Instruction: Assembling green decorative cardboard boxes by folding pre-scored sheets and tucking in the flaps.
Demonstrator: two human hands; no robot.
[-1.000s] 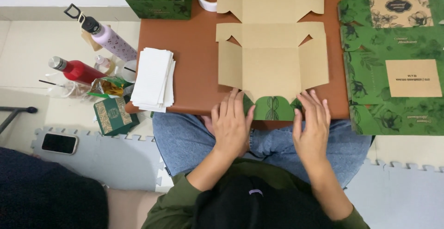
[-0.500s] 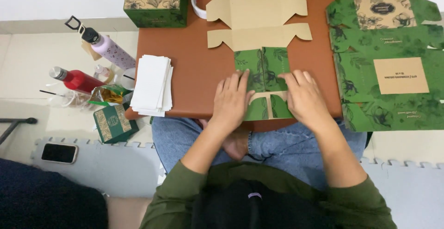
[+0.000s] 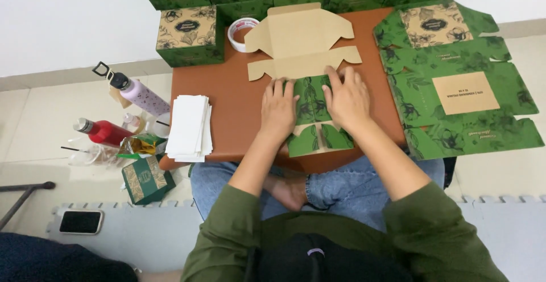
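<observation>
A flat cardboard box blank (image 3: 301, 37), kraft brown inside and green with a leaf print outside, lies on the small brown table (image 3: 227, 100). Its near part is folded over, so the green side (image 3: 311, 97) faces up. My left hand (image 3: 277, 110) presses flat on the left of that folded panel. My right hand (image 3: 347, 99) presses flat on its right, fingers reaching the fold line. Both hands lie palm down and grip nothing.
A stack of unfolded green blanks (image 3: 455, 83) lies on the right. A finished green box (image 3: 189, 34) and a tape roll (image 3: 242, 31) sit at the table's back. White papers (image 3: 189, 127), bottles (image 3: 139, 94), a small green box (image 3: 147, 179) and a phone (image 3: 81, 221) lie left.
The near part of the blank has been folded up and over, away from me. My hands moved forward with it and now press it down further back on the table.
</observation>
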